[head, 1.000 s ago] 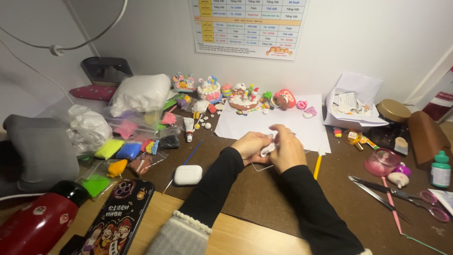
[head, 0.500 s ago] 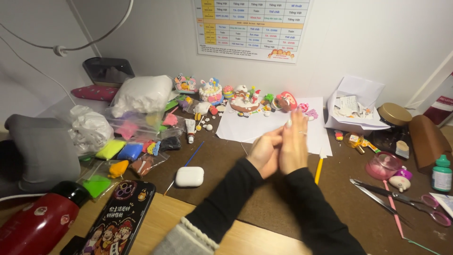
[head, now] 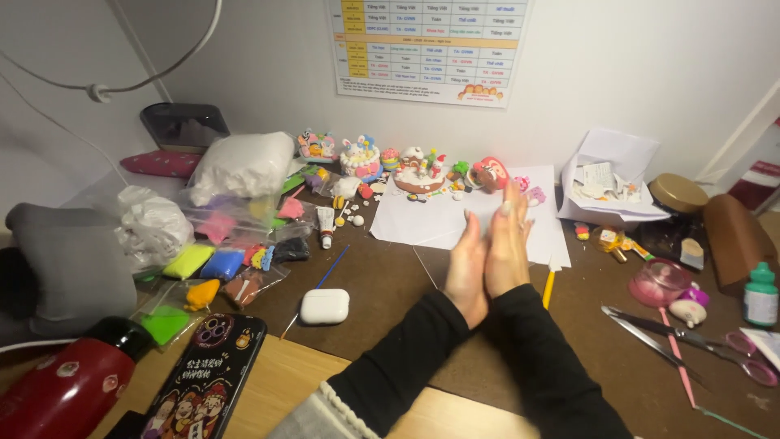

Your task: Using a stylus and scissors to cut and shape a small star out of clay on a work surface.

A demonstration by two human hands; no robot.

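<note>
With left hand (head: 466, 268) pressed against right hand (head: 507, 244), anything between stays hidden.

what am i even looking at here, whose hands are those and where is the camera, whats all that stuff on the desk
The camera sits on a person's head and looks down at their own two hands. The left hand and right hand are pressed palm to palm; whatever lies between them is hidden. Below them is a brown desk mat with white paper sheets. Bags of coloured clay lie at the left, small clay figures by the wall, a white earbud case nearer, and scissors at the right.
</note>
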